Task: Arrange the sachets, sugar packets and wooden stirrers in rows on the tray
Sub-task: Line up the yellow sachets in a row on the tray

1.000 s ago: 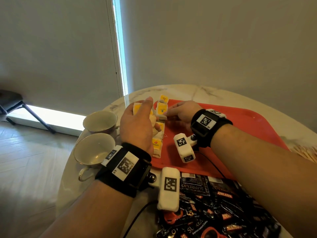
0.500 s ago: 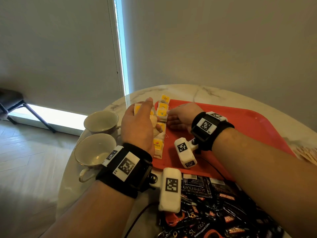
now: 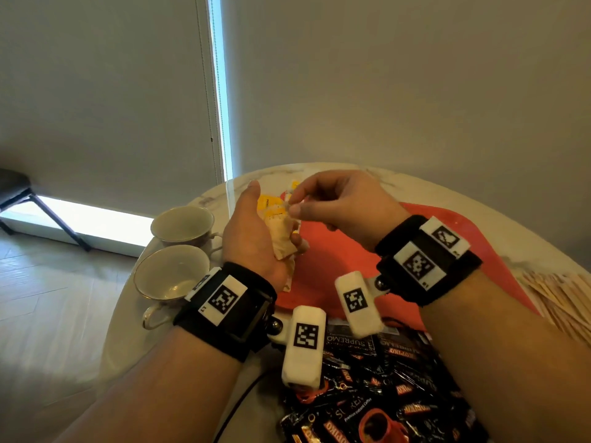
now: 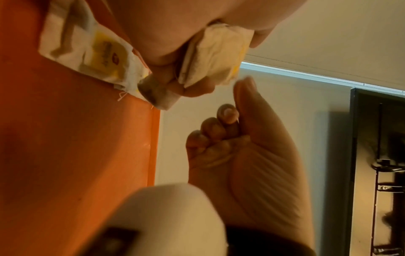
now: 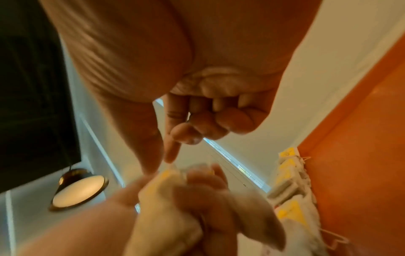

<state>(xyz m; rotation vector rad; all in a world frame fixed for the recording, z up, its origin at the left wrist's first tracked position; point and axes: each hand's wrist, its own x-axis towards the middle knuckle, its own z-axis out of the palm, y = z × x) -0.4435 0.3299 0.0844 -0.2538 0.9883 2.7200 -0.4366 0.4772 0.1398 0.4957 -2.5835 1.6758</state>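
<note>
Left hand [image 3: 256,238], centre of head view, fingers curled around a bunch of tea-bag sachets [image 3: 281,238], held above the left edge of the red tray [image 3: 335,257]. Right hand [image 3: 339,206] just right of it, thumb and forefinger pinched together on the top edge of one sachet in the bunch; other fingers [image 5: 230,119] curled into the palm.

A row of sachets [image 5: 289,183] with yellow tags lies along the tray's left edge, seen at right in the right wrist view; the left wrist view shows one of them [image 4: 92,52] flat on the tray at upper left.

Pile of wooden stirrers [image 3: 563,298] on the table [image 3: 415,187] at the right edge of the head view, off the tray. Heap of black coffee sachets [image 3: 383,394] at bottom centre, also off the tray. Two empty cups [image 3: 172,273] on the table left of the left hand. Motion blur in the right wrist view; the exact pinch point is unclear there.
</note>
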